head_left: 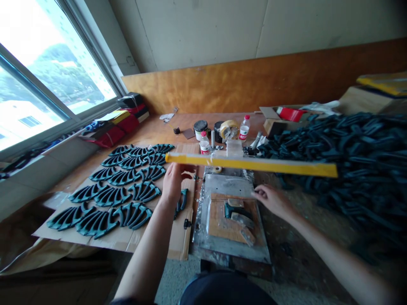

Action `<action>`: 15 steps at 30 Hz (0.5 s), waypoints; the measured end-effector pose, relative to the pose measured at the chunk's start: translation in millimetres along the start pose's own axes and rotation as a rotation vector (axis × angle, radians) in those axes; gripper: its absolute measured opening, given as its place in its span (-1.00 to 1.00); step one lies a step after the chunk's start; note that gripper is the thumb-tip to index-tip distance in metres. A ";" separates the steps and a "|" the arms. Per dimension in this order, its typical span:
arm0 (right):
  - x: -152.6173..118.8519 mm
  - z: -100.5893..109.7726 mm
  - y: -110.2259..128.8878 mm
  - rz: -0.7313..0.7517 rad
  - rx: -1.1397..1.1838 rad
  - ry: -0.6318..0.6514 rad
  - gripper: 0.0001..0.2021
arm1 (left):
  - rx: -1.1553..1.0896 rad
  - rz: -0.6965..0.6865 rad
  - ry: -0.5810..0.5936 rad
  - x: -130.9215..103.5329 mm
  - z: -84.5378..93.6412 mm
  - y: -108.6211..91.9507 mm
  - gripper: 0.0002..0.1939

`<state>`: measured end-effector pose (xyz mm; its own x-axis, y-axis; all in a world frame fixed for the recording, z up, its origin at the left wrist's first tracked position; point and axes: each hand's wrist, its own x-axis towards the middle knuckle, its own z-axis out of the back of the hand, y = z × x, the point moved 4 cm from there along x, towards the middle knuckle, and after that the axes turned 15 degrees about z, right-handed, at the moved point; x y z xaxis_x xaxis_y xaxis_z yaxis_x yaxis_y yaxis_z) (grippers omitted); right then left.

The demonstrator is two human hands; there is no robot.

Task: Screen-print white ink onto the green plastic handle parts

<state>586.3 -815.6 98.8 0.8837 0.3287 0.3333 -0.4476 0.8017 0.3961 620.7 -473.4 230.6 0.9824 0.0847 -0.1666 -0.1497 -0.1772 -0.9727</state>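
Observation:
My left hand (176, 178) is over the right edge of the cardboard sheet (178, 250), fingers apart and pointing right, with nothing visible in it. Just below it, a dark green curved part (182, 202) lies on the cardboard. My right hand (263, 195) is at the right edge of the grey metal plate (229, 184), its fingers curled together; whatever they may hold is too small to name. On the plate, a wooden board (219, 226) bears a dark green part (233, 210) lying in wooden blocks.
Rows of green parts (127, 197) cover the cardboard at left. A large heap of them (343, 152) lies at right. A yellow-edged bar (254, 164) spans above the plate. Behind it stand two bottles (244, 128), tins (201, 128) and a tape roll (229, 129).

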 end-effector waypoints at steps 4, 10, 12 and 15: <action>-27.0 -53.3 33.4 0.151 -0.085 0.195 -0.84 | -0.052 -0.045 -0.062 11.1 -14.6 -6.9 -0.42; -24.4 -54.7 75.9 -0.025 -0.051 0.149 -0.91 | 0.117 0.628 0.208 -65.1 -38.6 125.7 -0.30; -22.0 -48.0 109.3 0.043 -0.011 0.019 -0.91 | 0.079 0.772 0.290 -98.2 -50.1 165.0 -0.29; -25.1 -43.9 149.4 0.290 0.058 -0.033 -0.91 | -0.053 0.727 0.181 -115.5 -50.5 185.2 -0.37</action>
<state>503.3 -682.1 112.1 0.7132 0.5231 0.4666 -0.6888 0.6465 0.3281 485.2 -565.5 77.8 0.6416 -0.2340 -0.7305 -0.7669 -0.1745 -0.6176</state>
